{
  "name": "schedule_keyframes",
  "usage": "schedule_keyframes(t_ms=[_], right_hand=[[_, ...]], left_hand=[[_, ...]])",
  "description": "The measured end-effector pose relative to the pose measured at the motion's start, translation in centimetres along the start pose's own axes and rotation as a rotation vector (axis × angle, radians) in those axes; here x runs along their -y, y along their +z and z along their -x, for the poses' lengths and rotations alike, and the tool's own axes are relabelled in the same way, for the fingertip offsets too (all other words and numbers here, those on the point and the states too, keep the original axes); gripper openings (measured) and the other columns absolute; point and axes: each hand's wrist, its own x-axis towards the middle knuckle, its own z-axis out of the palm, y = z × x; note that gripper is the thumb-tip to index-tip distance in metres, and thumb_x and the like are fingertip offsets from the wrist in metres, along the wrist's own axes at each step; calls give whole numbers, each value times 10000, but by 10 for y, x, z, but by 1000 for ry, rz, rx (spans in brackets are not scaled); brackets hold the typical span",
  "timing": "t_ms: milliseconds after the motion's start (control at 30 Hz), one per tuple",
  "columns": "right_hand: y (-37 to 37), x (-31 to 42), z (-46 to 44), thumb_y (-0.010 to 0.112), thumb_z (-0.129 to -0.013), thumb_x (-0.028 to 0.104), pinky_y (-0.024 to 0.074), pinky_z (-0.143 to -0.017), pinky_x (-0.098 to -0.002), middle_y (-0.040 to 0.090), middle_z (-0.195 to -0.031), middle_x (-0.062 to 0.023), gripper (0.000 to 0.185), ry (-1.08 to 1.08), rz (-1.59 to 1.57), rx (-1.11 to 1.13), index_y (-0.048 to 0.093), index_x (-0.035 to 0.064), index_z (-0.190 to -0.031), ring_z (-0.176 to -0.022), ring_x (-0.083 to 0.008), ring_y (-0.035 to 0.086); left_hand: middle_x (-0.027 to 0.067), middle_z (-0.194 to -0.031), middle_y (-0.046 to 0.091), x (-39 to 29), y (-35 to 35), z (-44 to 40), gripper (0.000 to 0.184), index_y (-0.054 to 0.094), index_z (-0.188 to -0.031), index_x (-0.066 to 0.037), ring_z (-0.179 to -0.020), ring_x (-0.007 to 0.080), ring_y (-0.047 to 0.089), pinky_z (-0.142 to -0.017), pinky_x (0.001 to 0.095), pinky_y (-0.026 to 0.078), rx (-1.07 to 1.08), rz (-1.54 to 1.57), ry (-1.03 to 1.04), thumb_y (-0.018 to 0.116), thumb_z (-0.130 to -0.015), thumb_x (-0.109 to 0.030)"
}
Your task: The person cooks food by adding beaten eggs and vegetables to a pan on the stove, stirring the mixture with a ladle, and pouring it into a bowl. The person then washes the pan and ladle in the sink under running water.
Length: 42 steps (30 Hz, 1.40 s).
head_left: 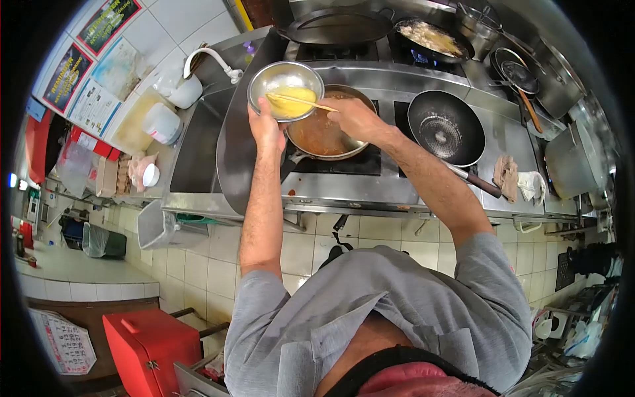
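My left hand point(266, 126) grips the near rim of a metal mixing bowl point(257, 79), which is tilted toward me. Yellow liquid that looks like beaten egg point(291, 106) lies in the bowl. In my right hand point(360, 120) is a pair of pale wooden chopsticks point(321, 106), closed in my fingers with the tips in the yellow liquid. Below and partly behind the bowl, a wide pan point(324, 142) with brownish sauce sits on the stove, partly hidden by the bowl and my right hand.
Right of my hands rests a black wok point(446, 126), its handle point(483, 184) jutting toward me. At the back, a pan of frying food point(430, 40) stands over a blue flame beside a large dark pan point(340, 28). A sink point(198, 142) with a faucet point(211, 56) lies left.
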Motion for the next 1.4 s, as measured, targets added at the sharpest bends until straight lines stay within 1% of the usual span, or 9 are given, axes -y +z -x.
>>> schedule_keyframes(t_ms=[133,333,533,700,1033,1067,1200,1267,1400], right_hand=[[-28,21,-21,435,-828,127,507,-718,-449,637,-912,-156,335,205,571,-56,555,172,-1138,-834,-332,621],[12,38,-21,430,-881,155,453,-794,-426,616,-1010,-163,289,263,244,62,567,100,-1130,-935,-337,577],[-1,12,-1,448,-894,175,434,-839,-403,611,-1029,-166,285,205,80,77,576,81,-1131,-960,-339,562],[-31,5,-1,432,-907,214,462,-813,-397,620,-1023,-136,294,440,419,136,579,118,-1143,-936,-326,578],[-21,-23,-7,471,-853,158,464,-734,-457,628,-908,-127,221,179,198,122,601,140,-1031,-867,-332,589],[-24,-17,-13,470,-857,147,459,-751,-460,626,-902,-126,209,400,189,153,595,108,-1020,-874,-338,585],[-18,-20,-21,456,-848,121,471,-740,-451,627,-902,-121,228,410,468,193,594,109,-1029,-862,-337,589],[-7,-22,-11,450,-817,77,488,-711,-448,628,-922,-131,263,115,155,129,600,114,-1030,-862,-331,598],[-19,-25,-27,462,-853,97,496,-720,-418,623,-985,-137,286,379,468,181,571,108,-1117,-858,-346,598]], left_hand=[[134,-1193,493,2,-12,-30,370,350,-1300,-40,-1025,205,527,-849,318,452,21,-80,128,389,-954,-165],[140,-1229,481,10,-24,-53,400,338,-1324,-18,-1099,213,477,-962,325,351,33,-253,342,386,-953,-159],[147,-1228,482,21,-33,-52,400,342,-1322,-16,-1100,218,476,-952,325,360,34,-242,319,379,-953,-166],[151,-1220,482,47,-23,-49,411,331,-1330,-18,-1109,217,470,-951,322,361,83,-286,267,372,-958,-188],[149,-1205,497,59,-22,-55,402,349,-1322,-18,-1090,215,483,-947,319,366,133,-326,261,375,-961,-192],[146,-1209,495,56,-23,-55,400,352,-1321,-16,-1091,213,481,-949,319,365,120,-322,241,375,-960,-188],[141,-1219,488,51,-33,-73,392,359,-1317,-14,-1094,205,478,-951,319,366,90,-336,245,371,-960,-173],[140,-1223,483,47,-33,-77,389,360,-1315,-12,-1096,207,479,-945,320,372,58,-336,235,368,-956,-162],[143,-1204,493,42,-17,-90,384,364,-1306,-9,-1072,210,493,-936,318,378,91,-294,273,372,-947,-145]])
